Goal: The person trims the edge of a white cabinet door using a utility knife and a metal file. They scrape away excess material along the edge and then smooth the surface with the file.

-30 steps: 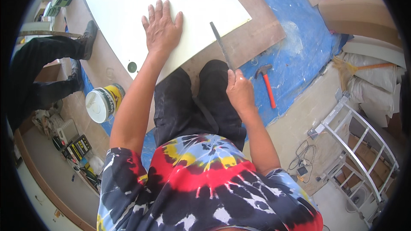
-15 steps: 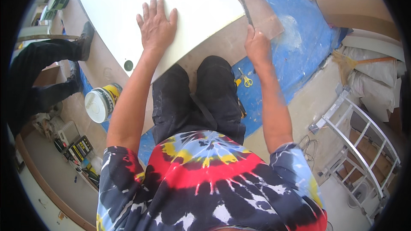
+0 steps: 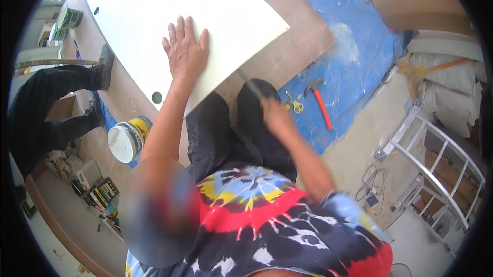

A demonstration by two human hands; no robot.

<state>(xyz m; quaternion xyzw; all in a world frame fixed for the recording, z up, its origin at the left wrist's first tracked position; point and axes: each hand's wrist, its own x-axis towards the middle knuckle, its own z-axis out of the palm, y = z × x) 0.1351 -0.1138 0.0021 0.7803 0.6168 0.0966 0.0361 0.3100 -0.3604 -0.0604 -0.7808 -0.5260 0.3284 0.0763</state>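
My left hand [image 3: 186, 61] lies flat on a large white panel [image 3: 138, 12], fingers stretched out and slightly apart. A long, thin, dark file [image 3: 251, 84] is gripped in my right hand [image 3: 279, 119], which is closed and smeared by motion. The file's blurred blade slants up and left from my fist to the near right edge of the panel, above my right knee. Whether it touches that edge I cannot tell. A dark round hole [image 3: 157, 97] shows near the panel's left corner.
A red-handled hammer [image 3: 321, 106] and yellow scissors [image 3: 296, 104] lie on blue sheeting [image 3: 354, 66] to my right. A white-lidded bucket [image 3: 123, 142] stands left of my arm. Another person's legs [image 3: 61, 92] reach in at far left. An aluminium ladder [image 3: 436, 169] lies at right.
My right hand has swung left and toward me with the file, from beyond the panel's right corner to its near edge. The hammer has come into sight. My left hand remains on the panel.
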